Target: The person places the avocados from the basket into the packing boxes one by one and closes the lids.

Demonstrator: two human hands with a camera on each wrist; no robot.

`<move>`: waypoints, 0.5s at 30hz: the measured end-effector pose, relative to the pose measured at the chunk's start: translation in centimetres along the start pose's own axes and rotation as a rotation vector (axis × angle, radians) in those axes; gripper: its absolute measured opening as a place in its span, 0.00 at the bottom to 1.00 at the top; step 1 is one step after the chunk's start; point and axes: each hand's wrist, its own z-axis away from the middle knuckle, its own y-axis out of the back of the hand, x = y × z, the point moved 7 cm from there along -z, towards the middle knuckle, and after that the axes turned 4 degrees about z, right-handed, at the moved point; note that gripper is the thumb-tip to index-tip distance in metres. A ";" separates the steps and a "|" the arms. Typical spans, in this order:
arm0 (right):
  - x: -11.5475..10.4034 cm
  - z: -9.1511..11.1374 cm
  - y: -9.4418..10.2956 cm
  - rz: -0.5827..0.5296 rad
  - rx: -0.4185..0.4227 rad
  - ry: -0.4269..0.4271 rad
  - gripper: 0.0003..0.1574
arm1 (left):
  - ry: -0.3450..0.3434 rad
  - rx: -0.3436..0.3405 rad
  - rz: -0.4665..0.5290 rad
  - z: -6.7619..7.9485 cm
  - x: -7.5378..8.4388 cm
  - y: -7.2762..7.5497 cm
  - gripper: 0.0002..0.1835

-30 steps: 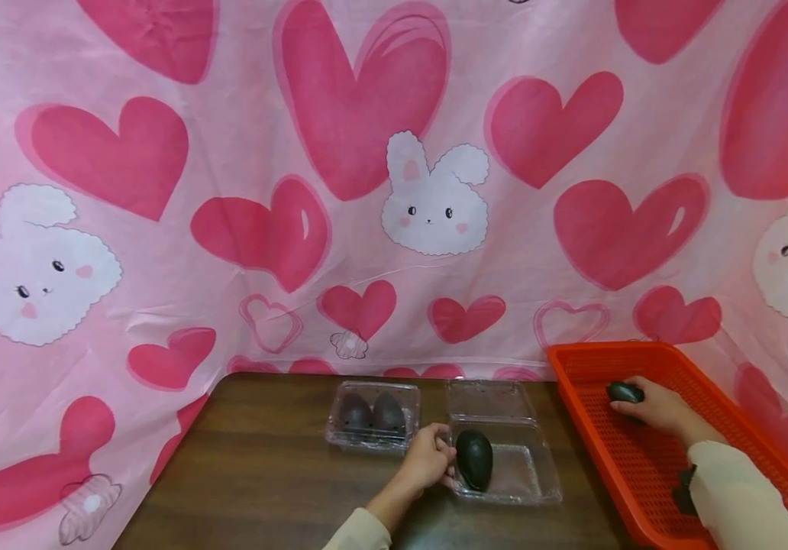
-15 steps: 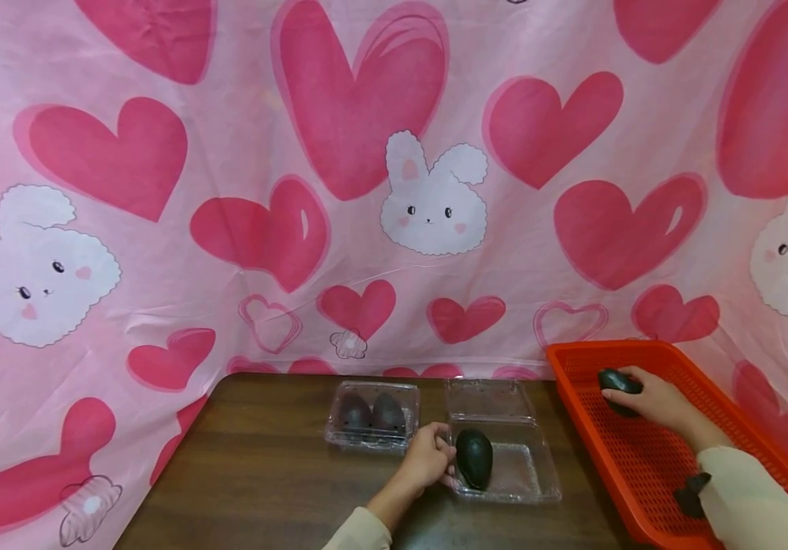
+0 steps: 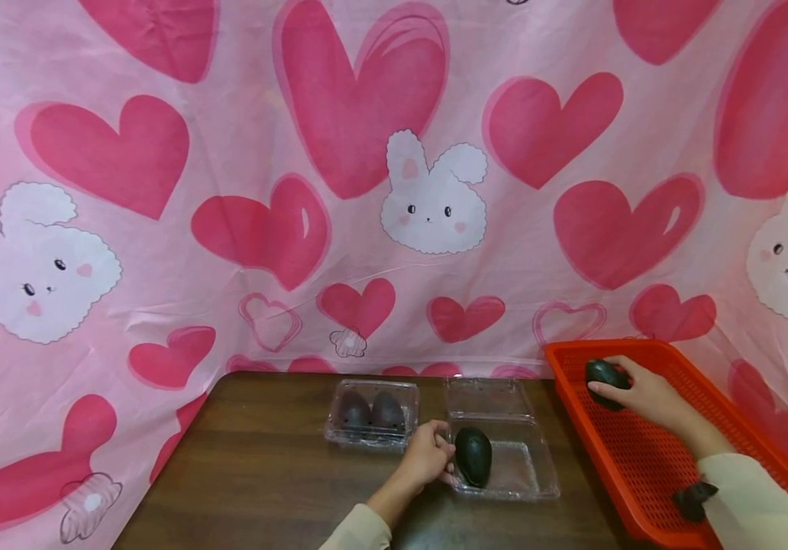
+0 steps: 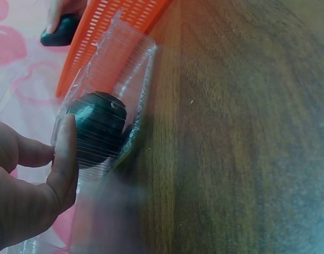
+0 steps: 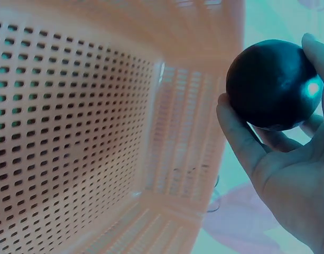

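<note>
My right hand [image 3: 648, 393] grips a dark green avocado [image 3: 605, 383], raised over the far end of the orange basket [image 3: 600, 458]. In the right wrist view, fingers and thumb curl round the avocado [image 5: 272, 84]. A second avocado [image 3: 473, 457] lies in the left half of an opened clear plastic clamshell box [image 3: 521, 470], whose lid [image 3: 490, 399] is folded back towards the wall. The left hand [image 3: 427, 456] holds this box by its left edge; thumb and forefinger pinch the clear wall in the left wrist view.
Left of the hands stands a closed clear box [image 3: 373, 435] with two dark avocados inside. A dark piece [image 3: 692, 500] shows beside the right sleeve, above the basket floor. A pink heart-print cloth [image 3: 435, 336] hangs behind the wooden table [image 3: 263, 473].
My right hand has lifted the avocado from low in the basket and carried it up and leftward, towards the basket's left rim. The left hand keeps its hold on the box.
</note>
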 end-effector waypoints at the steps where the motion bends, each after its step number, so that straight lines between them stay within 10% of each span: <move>1: -0.3 0.1 0.0 0.003 0.006 0.002 0.47 | -0.001 0.000 0.000 0.0 0.0 0.0 0.22; 15: -4.6 0.9 0.7 -0.008 0.026 0.040 0.44 | 0.005 -0.001 -0.007 -0.2 0.0 -0.1 0.23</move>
